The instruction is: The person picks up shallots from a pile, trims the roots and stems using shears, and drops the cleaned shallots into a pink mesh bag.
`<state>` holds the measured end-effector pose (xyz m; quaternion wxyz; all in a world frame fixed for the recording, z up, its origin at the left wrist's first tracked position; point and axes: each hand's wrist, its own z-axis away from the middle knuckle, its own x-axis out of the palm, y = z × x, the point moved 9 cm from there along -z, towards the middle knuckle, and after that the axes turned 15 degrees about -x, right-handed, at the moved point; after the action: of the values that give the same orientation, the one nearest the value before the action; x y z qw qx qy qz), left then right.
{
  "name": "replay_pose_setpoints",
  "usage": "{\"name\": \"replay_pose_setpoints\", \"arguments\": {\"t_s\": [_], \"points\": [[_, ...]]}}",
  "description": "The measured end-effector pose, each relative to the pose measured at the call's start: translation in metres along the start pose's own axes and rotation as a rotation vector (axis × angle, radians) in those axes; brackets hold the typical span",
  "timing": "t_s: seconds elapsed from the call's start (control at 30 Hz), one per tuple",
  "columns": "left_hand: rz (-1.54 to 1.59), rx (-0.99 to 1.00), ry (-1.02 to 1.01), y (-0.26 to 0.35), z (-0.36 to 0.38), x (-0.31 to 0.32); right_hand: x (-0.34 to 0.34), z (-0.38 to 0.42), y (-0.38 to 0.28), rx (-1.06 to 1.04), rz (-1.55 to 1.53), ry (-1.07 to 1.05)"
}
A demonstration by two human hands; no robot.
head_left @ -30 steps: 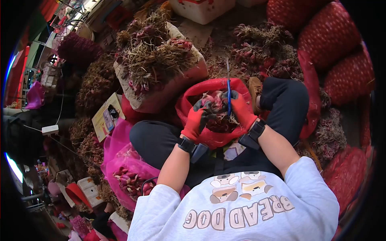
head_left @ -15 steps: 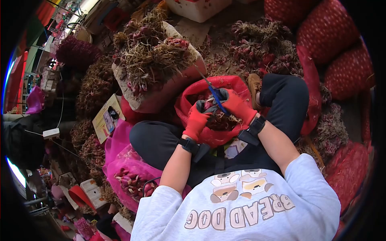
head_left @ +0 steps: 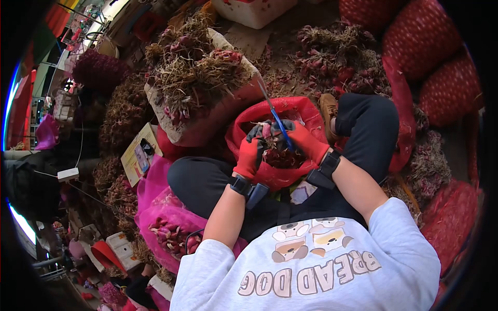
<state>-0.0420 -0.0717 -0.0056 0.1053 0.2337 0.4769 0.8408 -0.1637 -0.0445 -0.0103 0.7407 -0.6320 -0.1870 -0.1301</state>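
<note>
In the head view, my left hand [head_left: 251,151], in a red glove with dark fingertips, is closed around a pinkish shallot [head_left: 266,130]. My right hand [head_left: 307,142], gloved the same way, grips scissors [head_left: 275,116] by their blue handles. The blades point up and away, just right of the shallot; whether they are parted is too small to tell. Both hands are over the mouth of a red mesh sack [head_left: 309,110] between my legs. Inside that sack, under the hands, lie shallots and dry trimmings [head_left: 282,156].
A pale block or box [head_left: 189,133] ahead-left carries a heap of dried shallot bunches [head_left: 197,70]. More bunches [head_left: 337,57] lie on the floor beyond. Full red sacks [head_left: 425,41] stand at the right. A pink mesh bag [head_left: 150,210] of shallots sits by my left knee, near a yellow card [head_left: 134,161].
My left hand has moved slightly left and turned, and the shallot shows more plainly, raised between the fingers. The scissors have tilted more upright. My right hand has shifted only slightly.
</note>
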Motion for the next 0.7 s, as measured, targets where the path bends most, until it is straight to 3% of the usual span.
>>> {"name": "replay_pose_setpoints", "arguments": {"t_s": [0.07,0.17,0.23,0.27,0.33,0.4,0.47,0.53,0.57,0.63,0.7], "points": [[0.102,-0.051,0.105,-0.012,0.000,-0.009,0.006,0.002,0.000,-0.018,0.043,-0.014],[-0.116,0.046,0.270,-0.009,0.003,-0.021,0.008,0.003,-0.002,-0.042,0.037,-0.009],[-0.082,0.046,0.283,-0.011,0.005,-0.019,0.000,0.001,0.011,0.016,0.025,0.020],[-0.065,0.045,0.289,-0.006,0.007,-0.015,-0.002,-0.001,0.007,-0.051,0.035,0.041],[0.253,-0.149,0.077,-0.007,0.001,-0.002,-0.004,-0.004,-0.003,-0.185,0.057,0.084],[0.310,-0.196,0.003,-0.007,0.000,0.003,-0.002,0.001,-0.023,-0.179,0.357,0.121],[0.109,-0.093,0.072,-0.007,0.000,-0.003,0.000,0.003,-0.032,-0.216,0.537,0.126],[0.054,-0.155,0.106,-0.022,-0.004,-0.009,0.005,0.004,-0.029,-0.295,0.596,0.093],[0.027,-0.185,0.126,-0.029,-0.006,-0.013,0.002,0.002,-0.023,-0.289,0.572,0.115],[-0.184,0.033,0.156,-0.021,-0.008,-0.016,-0.008,-0.002,-0.016,-0.279,0.524,0.160],[-0.277,0.124,0.194,-0.014,-0.007,-0.016,-0.011,-0.004,-0.008,-0.201,0.227,0.161]]}}
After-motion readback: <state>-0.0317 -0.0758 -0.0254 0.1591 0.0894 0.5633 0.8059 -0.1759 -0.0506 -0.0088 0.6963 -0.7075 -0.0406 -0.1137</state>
